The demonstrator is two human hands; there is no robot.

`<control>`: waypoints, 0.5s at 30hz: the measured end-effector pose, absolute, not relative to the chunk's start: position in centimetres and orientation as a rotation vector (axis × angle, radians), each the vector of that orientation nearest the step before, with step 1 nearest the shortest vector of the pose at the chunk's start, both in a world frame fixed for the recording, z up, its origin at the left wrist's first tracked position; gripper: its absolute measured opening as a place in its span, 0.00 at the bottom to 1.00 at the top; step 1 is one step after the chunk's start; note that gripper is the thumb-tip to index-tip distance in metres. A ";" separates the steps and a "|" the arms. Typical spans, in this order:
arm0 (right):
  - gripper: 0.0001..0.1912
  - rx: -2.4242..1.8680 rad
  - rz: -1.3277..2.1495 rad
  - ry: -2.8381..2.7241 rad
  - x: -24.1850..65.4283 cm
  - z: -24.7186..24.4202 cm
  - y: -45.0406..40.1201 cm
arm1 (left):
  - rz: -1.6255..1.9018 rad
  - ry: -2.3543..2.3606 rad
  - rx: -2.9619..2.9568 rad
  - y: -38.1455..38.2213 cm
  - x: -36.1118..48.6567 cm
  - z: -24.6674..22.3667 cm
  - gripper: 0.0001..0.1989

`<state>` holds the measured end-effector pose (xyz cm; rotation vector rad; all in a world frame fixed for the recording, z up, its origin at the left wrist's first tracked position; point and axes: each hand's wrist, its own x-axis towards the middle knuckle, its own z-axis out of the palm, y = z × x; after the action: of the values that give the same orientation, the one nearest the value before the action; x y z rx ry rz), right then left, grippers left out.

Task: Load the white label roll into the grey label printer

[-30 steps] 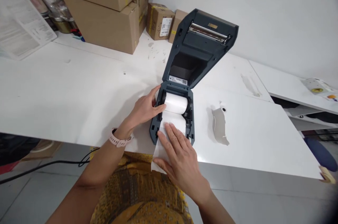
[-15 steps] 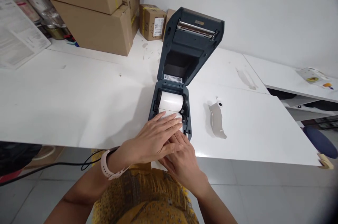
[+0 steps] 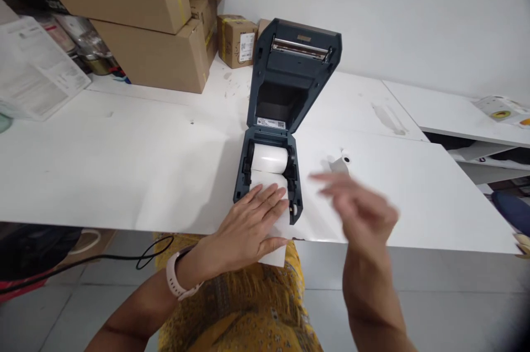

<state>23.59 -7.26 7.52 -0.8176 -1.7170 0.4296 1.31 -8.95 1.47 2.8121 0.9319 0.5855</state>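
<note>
A dark blue label printer stands at the table's front edge with its lid raised. Inside it sits a white label roll, whose paper strip runs forward and hangs past the edge. My left hand lies flat on that strip, fingers stretched, palm over the printer's front. My right hand, smeared by motion, is in the air to the right of the printer, and I cannot make out anything in it. Behind it, partly covered, lies a small paper roll core with backing paper.
Cardboard boxes are stacked at the back left, with a smaller box beside them. Printed sheets in plastic lie at the far left. A black cable hangs below the white table. Open shelving is at the right.
My right hand has left the paper strip beneath my left hand and moved right, over the table. My left hand stays flat on the strip. The view has shifted slightly.
</note>
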 end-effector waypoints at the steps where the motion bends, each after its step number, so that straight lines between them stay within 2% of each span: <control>1: 0.09 -0.920 0.283 -1.556 24.0 8.9 -5.2 | 0.593 0.972 2.849 -9.6 1.6 1.3 0.35; 2: 0.10 -0.968 0.188 -1.426 24.2 10.3 -2.8 | 0.596 1.006 2.877 -10.3 1.9 1.1 0.35; 4: 0.15 -1.005 0.221 -1.396 24.3 13.0 2.9 | 0.593 1.038 2.905 -11.8 2.4 0.6 0.36; 5: 0.21 -1.038 0.269 -1.410 24.1 14.2 5.7 | 0.596 1.038 2.908 -12.6 2.5 0.3 0.36; 7: 0.41 -1.118 0.432 -1.500 23.6 15.9 10.5 | 0.607 1.026 2.893 -14.0 2.5 -0.1 0.36; 9: 0.43 -1.144 0.620 -1.525 23.0 16.8 13.0 | 0.605 1.010 2.867 -14.9 2.0 -0.3 0.35; 11: 0.37 -1.131 0.656 -1.506 22.5 16.5 12.4 | 0.589 0.975 2.832 -15.2 1.4 0.2 0.32; 15: 0.30 -1.019 0.327 -1.613 22.0 12.9 4.3 | 0.683 0.877 2.673 -15.0 0.3 2.6 0.25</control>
<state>21.95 4.28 12.88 -1.0191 -1.6131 0.3266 0.30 -15.04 2.63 2.6727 0.8768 0.6833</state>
